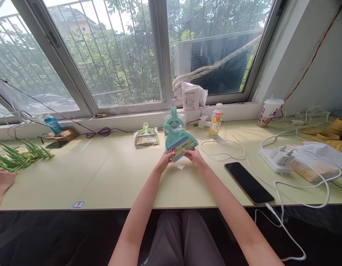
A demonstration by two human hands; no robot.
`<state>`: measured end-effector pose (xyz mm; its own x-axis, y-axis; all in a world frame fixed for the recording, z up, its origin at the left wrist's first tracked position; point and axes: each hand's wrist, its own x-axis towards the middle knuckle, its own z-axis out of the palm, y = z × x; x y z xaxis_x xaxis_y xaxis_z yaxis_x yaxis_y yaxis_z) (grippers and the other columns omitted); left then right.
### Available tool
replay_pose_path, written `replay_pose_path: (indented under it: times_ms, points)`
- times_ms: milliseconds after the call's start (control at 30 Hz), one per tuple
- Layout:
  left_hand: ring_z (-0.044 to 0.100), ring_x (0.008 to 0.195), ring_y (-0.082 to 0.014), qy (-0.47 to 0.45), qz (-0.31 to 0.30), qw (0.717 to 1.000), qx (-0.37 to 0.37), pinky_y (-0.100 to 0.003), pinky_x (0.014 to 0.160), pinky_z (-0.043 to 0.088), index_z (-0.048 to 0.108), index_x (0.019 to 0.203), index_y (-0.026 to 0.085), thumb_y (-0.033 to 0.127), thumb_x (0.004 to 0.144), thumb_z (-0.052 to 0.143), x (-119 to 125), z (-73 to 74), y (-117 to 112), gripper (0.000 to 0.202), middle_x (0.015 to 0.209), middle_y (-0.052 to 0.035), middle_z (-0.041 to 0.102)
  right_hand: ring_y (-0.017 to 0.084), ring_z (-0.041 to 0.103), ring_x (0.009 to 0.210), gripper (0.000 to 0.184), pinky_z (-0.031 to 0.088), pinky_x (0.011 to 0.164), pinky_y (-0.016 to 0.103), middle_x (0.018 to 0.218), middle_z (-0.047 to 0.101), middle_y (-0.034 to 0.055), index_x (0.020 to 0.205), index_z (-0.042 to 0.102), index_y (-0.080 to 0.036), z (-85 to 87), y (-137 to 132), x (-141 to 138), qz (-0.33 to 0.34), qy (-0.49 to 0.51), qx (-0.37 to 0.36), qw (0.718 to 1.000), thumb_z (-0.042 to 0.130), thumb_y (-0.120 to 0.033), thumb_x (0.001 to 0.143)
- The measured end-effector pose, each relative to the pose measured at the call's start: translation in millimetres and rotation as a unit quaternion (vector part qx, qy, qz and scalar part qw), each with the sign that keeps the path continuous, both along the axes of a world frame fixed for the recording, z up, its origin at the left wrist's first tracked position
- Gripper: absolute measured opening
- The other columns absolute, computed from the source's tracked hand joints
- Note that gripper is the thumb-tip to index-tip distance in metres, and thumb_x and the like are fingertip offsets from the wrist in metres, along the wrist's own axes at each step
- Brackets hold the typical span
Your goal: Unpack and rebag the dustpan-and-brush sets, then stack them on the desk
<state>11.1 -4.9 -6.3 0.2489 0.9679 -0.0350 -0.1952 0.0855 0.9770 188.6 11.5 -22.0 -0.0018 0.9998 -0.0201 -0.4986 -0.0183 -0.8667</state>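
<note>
A teal mini dustpan and brush set (180,142) with a printed label is held tilted above the table, between both my hands. My left hand (165,159) grips its lower left corner, and my right hand (195,157) pinches the lower right side. Just beneath it lies a small scrap of clear plastic (179,167). Behind the held set, a second teal dustpan set (174,119) in clear wrap stands partly hidden. To the left, a yellow-green dustpan set (146,136) in clear wrap lies on the table.
A phone (249,183) on a white cable lies to the right, near a power strip (276,160). Farther back stand a juice bottle (216,120) and a lidded cup (270,112). At far left, another person's hand (3,179) rests by green spiky stems (21,155).
</note>
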Motion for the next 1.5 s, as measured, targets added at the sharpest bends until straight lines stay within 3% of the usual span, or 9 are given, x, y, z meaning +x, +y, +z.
replay_pose_path:
  times_ms: [233,333,467,567,733,900,1033,1333,1500]
  points:
    - [0.061,0.104,-0.0257,-0.019,0.036,0.999,-0.029,-0.034,0.076,0.053,0.052,0.116,0.020,0.027,0.069,0.070,-7.1,-0.4,6.4,0.051,0.121,-0.0100,0.062,0.020,0.068,0.065,0.027,0.056,0.064,0.035,0.089,0.072,0.0094,0.098,0.060,-0.017,15.6,-7.2,22.9,0.046,-0.305,-0.072,0.949,0.056,-0.039,0.083]
    - [0.064,0.096,-0.0236,-0.061,0.082,0.993,-0.061,-0.035,0.075,0.055,0.052,0.115,0.019,0.023,0.072,0.065,-18.2,3.0,10.0,0.045,0.119,-0.0107,0.062,0.021,0.067,0.068,0.024,0.053,0.065,0.034,0.089,0.071,0.0064,0.106,0.060,-0.022,14.0,-10.8,24.9,-0.088,-0.512,0.002,0.855,0.048,-0.028,0.087]
    - [0.067,0.088,-0.0212,-0.129,0.071,0.986,-0.078,-0.032,0.074,0.056,0.052,0.113,0.013,0.024,0.077,0.056,-31.3,5.4,12.1,0.037,0.112,-0.0124,0.065,0.025,0.057,0.107,0.056,0.051,0.076,0.035,0.124,0.058,0.0060,0.123,0.054,-0.030,6.5,-11.8,20.8,-0.197,-0.661,0.187,0.699,0.041,0.000,0.078]
    - [0.068,0.087,-0.0212,-0.150,0.049,0.985,-0.070,-0.029,0.071,0.057,0.051,0.115,0.013,0.022,0.078,0.055,-34.4,5.1,11.7,0.038,0.110,-0.0123,0.066,0.027,0.044,0.122,0.064,0.048,0.088,0.041,0.138,0.045,0.0044,0.131,0.048,-0.033,2.9,-11.1,18.7,-0.200,-0.682,0.272,0.648,0.045,0.000,0.077]
    - [0.069,0.086,-0.0218,-0.147,0.036,0.985,-0.084,-0.029,0.071,0.057,0.052,0.115,0.012,0.022,0.077,0.056,-33.2,3.8,10.5,0.039,0.108,-0.0125,0.067,0.026,0.044,0.119,0.060,0.043,0.096,0.044,0.134,0.046,0.0064,0.137,0.040,-0.031,3.3,-8.9,21.8,-0.239,-0.614,0.317,0.682,0.055,-0.012,0.082]
    - [0.069,0.083,-0.0205,-0.127,0.044,0.986,-0.098,-0.030,0.074,0.057,0.054,0.112,0.013,0.021,0.075,0.057,-34.8,1.6,11.1,0.038,0.106,-0.0106,0.068,0.025,0.050,0.109,0.019,0.042,0.094,0.043,0.116,0.061,0.0043,0.099,0.068,-0.028,3.2,-4.3,24.7,-0.243,-0.551,0.312,0.735,0.054,-0.024,0.087]
    - [0.068,0.089,-0.0223,-0.081,0.011,0.991,-0.102,-0.030,0.076,0.057,0.053,0.115,0.013,0.020,0.073,0.059,-36.1,0.7,10.7,0.043,0.112,-0.0118,0.065,0.025,0.053,0.104,0.019,0.040,0.094,0.043,0.108,0.065,0.0046,0.088,0.069,-0.026,3.1,-2.6,23.1,-0.236,-0.521,0.297,0.765,0.051,-0.030,0.090]
    - [0.069,0.072,-0.0201,-0.010,-0.081,0.992,-0.099,-0.030,0.067,0.057,0.053,0.116,0.012,0.025,0.073,0.066,-30.8,1.7,1.2,0.047,0.104,-0.0134,0.067,0.027,0.046,0.105,0.023,0.039,0.092,0.041,0.107,0.056,0.0115,0.092,0.063,-0.020,-1.4,0.0,19.2,-0.294,-0.559,0.288,0.720,0.041,-0.026,0.092]
    - [0.068,0.066,-0.0187,0.016,-0.105,0.991,-0.078,-0.029,0.060,0.055,0.052,0.117,0.016,0.029,0.071,0.070,-28.5,3.2,-3.4,0.051,0.098,-0.0104,0.068,0.026,0.046,0.102,0.022,0.039,0.093,0.041,0.104,0.056,0.0110,0.091,0.061,-0.020,-5.4,4.3,19.7,-0.278,-0.547,0.302,0.730,0.040,-0.023,0.092]
